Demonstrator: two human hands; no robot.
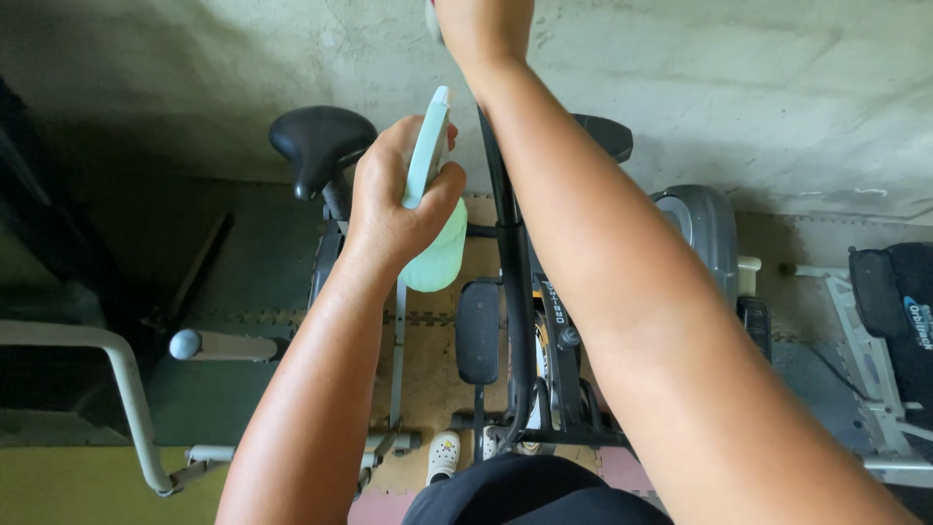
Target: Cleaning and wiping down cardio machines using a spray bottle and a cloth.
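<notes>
Right forearm nearest — right hand (pixel 483 24) grip unclear; left hand (pixel 394 190) clasps pale green spray bottle (pixel 435 255).

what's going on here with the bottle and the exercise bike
A person stands over an exercise bike, seen from above. Their left hand grips a pale green spray bottle, fingers wrapped around its neck. Their right hand reaches up to the top edge of the view, mostly cut off, so what it touches cannot be told. A black saddle sits just left of the bottle.
</notes>
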